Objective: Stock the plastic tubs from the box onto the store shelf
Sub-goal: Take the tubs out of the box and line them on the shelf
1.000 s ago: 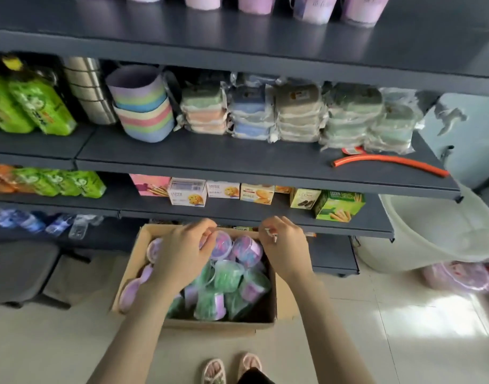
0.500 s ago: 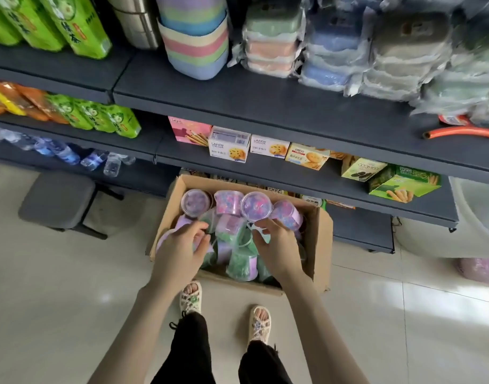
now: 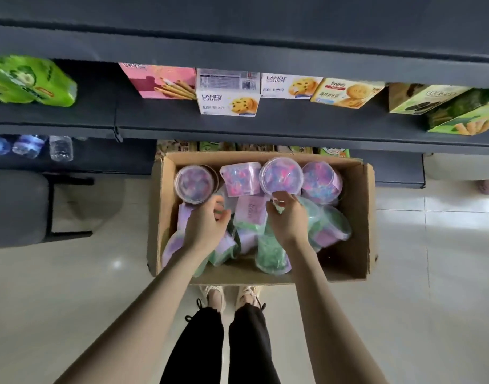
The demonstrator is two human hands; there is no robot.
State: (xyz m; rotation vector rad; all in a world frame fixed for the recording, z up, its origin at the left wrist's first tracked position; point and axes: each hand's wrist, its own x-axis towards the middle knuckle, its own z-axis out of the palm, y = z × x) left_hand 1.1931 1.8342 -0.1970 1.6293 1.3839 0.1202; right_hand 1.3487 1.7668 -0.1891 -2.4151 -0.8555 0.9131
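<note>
The clear plastic tubs (image 3: 281, 175) with purple and green contents sit jumbled in the open brown cardboard box (image 3: 356, 217) on the pale tiled floor (image 3: 57, 286), some upright along the far side, others tipped over nearer you. Since a second ago your view has dropped from the shelves to straight down into the box, and both hands have sunk deeper among the tubs, so none has left for the dark grey store shelf (image 3: 293, 126) yet. Your left hand (image 3: 207, 225) curls loosely, fingers half closed over a tipped tub, while your right hand (image 3: 286, 214) pinches something small at the round lid's edge; what it is you cannot tell.
</note>
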